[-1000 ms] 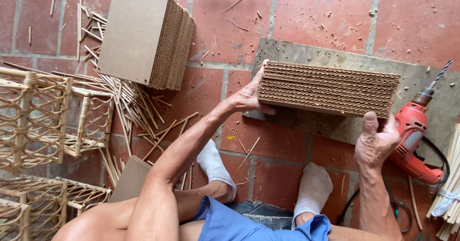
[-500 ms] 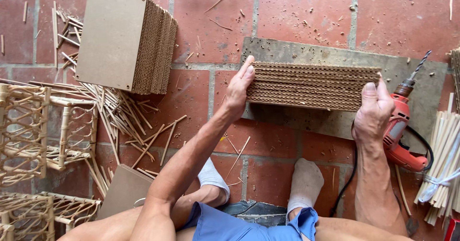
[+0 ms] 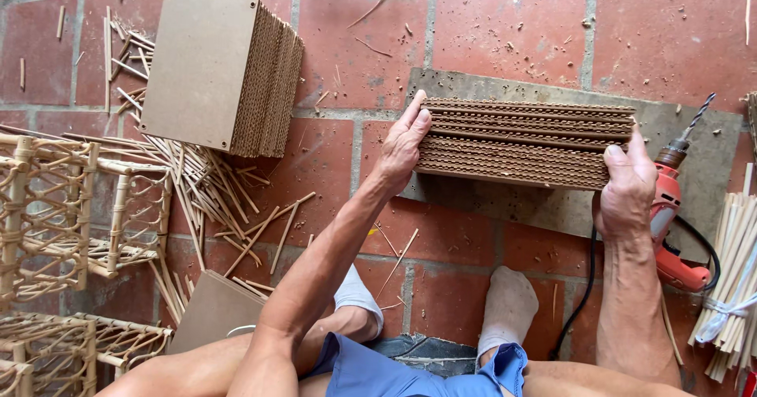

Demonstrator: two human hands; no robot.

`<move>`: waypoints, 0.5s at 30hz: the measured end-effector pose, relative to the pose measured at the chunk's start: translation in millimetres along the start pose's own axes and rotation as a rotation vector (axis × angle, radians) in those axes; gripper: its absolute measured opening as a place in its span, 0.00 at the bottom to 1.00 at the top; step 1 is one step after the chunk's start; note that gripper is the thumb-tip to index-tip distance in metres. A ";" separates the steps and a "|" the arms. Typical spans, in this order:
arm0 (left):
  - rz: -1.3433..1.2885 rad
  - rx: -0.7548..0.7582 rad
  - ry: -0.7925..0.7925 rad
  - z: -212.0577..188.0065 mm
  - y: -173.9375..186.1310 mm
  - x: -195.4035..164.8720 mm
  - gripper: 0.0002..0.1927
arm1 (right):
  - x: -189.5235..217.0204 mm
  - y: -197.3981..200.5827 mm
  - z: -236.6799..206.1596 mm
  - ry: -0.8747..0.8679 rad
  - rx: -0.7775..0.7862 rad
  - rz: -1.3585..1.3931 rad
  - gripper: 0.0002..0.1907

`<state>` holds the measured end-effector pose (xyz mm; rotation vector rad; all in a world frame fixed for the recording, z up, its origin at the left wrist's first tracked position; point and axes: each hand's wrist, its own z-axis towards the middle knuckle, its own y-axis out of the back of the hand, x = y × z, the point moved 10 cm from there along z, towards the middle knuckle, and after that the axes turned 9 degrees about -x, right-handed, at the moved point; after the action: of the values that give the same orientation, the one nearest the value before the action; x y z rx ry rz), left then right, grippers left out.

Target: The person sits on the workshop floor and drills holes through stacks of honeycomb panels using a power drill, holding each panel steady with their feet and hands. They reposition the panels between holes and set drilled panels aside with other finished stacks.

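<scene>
Red brick floor (image 3: pixel 505 26) carries everything; on it, toward the upper right, lies a grey slab (image 3: pixel 710 176), and a stack of thin brown boards (image 3: pixel 524 142) stands on edge across that slab, edges up, running left to right. Left hand (image 3: pixel 404 146) presses flat against the stack's left end, fingers straight and pointing away from the person, palm on the boards; it pushes rather than closes round anything. Right hand (image 3: pixel 627 188) clasps the right end, thumb lying along the near face, the fingers wrapped over the end out of sight; the two hands squeeze the stack between them. Just beside the right hand, touching the slab's right edge, an orange drill (image 3: pixel 674 223) lies with its bit (image 3: pixel 698 117) pointing up and away, its black cord (image 3: pixel 583 302) trailing back toward the person's socked feet (image 3: pixel 509 306). At the floor's upper left a second board pile (image 3: pixel 217 74) leans, well apart from the hands; loose sticks (image 3: pixel 213 200) scatter below it; woven cane frames (image 3: pixel 59 216) fill the left edge; a tied stick bundle (image 3: pixel 733 287) sits at the right edge.
</scene>
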<state>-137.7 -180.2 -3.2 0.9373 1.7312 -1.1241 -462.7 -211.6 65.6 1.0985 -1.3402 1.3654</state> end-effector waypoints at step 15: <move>0.004 0.069 0.003 -9.1 -2.6 1.2 0.44 | -4.1 2.8 4.8 0.010 0.083 -0.046 0.37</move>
<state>-142.8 -172.3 -1.3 0.9845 1.7015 -1.1866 -464.6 -216.5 61.2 1.1690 -1.2535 1.4013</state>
